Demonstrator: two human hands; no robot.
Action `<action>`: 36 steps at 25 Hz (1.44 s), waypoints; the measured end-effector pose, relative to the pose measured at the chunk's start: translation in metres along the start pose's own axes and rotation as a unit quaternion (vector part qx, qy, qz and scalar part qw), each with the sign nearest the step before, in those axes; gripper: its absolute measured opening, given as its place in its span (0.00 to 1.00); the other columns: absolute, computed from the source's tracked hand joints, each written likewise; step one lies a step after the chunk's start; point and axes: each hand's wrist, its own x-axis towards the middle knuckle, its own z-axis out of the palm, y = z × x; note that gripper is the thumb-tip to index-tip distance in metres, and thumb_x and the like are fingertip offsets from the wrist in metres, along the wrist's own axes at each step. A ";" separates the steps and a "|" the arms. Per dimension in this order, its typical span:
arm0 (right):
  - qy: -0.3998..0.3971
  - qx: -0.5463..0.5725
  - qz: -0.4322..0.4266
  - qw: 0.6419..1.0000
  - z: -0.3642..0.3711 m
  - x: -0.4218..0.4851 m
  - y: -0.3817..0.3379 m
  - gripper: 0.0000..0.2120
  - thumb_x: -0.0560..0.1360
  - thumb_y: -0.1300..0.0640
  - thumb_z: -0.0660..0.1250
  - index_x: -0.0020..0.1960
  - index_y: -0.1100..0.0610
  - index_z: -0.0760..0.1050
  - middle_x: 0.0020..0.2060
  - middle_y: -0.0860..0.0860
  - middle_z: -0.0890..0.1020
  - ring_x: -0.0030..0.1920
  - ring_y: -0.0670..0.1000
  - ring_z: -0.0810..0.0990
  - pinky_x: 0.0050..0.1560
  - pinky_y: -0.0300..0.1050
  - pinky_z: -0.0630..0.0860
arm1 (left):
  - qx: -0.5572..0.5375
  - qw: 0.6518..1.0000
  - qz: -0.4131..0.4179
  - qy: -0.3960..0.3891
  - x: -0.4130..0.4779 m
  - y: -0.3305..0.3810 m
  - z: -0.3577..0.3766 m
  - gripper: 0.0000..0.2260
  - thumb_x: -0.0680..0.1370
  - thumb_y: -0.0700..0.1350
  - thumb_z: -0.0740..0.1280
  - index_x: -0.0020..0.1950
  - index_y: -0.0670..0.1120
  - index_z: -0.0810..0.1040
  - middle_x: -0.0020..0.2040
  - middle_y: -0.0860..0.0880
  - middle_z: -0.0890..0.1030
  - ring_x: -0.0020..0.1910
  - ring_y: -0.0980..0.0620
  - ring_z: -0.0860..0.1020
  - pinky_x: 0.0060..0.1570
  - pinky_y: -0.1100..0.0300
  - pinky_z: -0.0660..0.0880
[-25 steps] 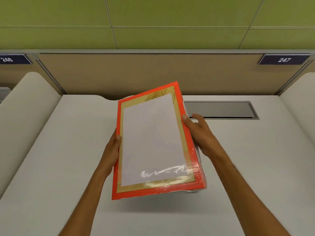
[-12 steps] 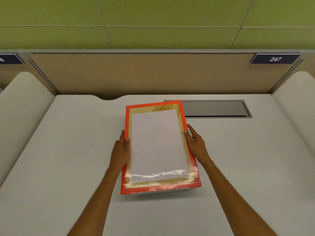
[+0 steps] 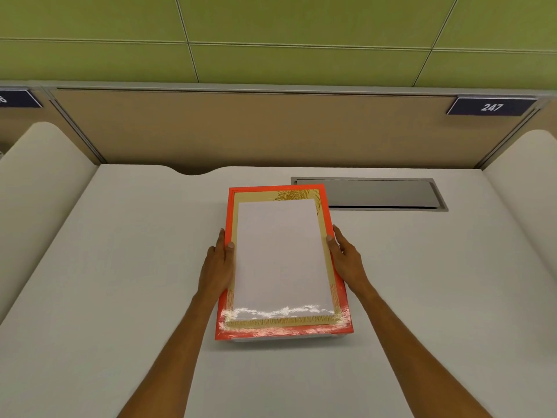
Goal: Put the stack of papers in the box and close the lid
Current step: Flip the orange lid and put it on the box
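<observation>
A flat box lid (image 3: 280, 257), orange-red with a gold border and a glossy white middle panel, lies level on the white desk (image 3: 120, 267). A thin strip of the white box base (image 3: 271, 340) shows under its near edge. My left hand (image 3: 217, 267) holds the lid's left edge, thumb on top. My right hand (image 3: 346, 260) holds the right edge the same way. The lid covers the inside of the box, so no stack of papers is visible.
A grey metal cable hatch (image 3: 376, 194) is set into the desk just behind and right of the box. A tan partition (image 3: 256, 131) with a plate reading 247 (image 3: 491, 107) closes the back. Rounded white dividers (image 3: 36, 176) flank both sides.
The lid was tilted up in both hands above the desk. It has come down and away from me and now lies flat over the box, hands still on its sides.
</observation>
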 end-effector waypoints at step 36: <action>0.034 -0.417 -0.152 0.895 0.058 -0.006 0.017 0.42 0.76 0.30 0.43 0.79 0.56 0.39 0.79 0.51 0.45 0.79 0.50 0.43 0.79 0.48 0.46 | 0.266 0.948 0.172 0.014 0.003 0.006 0.051 0.32 0.82 0.59 0.45 0.82 0.44 0.47 0.83 0.47 0.49 0.82 0.50 0.47 0.81 0.53 0.48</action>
